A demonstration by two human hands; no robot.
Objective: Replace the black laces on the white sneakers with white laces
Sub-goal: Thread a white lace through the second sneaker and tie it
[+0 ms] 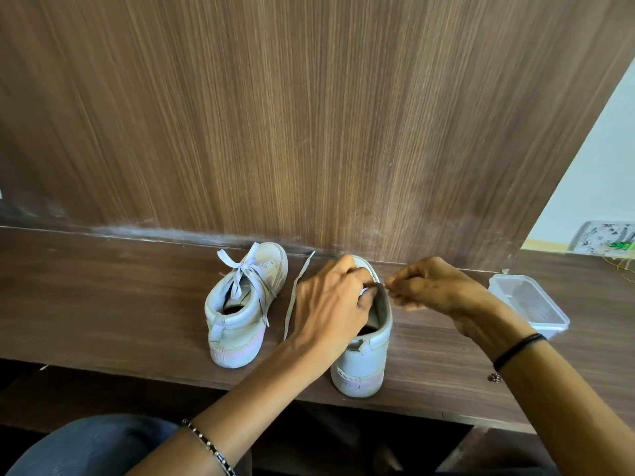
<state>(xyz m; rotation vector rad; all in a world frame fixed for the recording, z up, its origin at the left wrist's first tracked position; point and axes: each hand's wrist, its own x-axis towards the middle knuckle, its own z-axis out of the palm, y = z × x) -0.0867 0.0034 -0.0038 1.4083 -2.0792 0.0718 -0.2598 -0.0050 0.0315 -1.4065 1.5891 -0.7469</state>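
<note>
Two sneakers are standing on a dark brown wood-grain desk (103, 304), toes pointing toward a tall brown wood-grain back panel (309, 115). The farther white leather sneaker (240, 314), on the left, is carrying a white lace tied in a bow (244, 269). A loose flat white lace (295, 293) is lying on the desk between the two shoes, running from the panel toward the desk's front edge. The nearer white leather sneaker (364, 365) is sitting at the front edge, its heel toward the viewer. The left hand (326, 304) is reaching over its opening, with curled fingers gripping the upper edge, where a bit of white shows. The right hand (436, 286) is pinching a thin lace tip (386, 280) just beside that shoe's right side; the tip's colour cannot be told. A clear rectangular plastic container (529, 304) is resting on the desk, well right of the hands.
</note>
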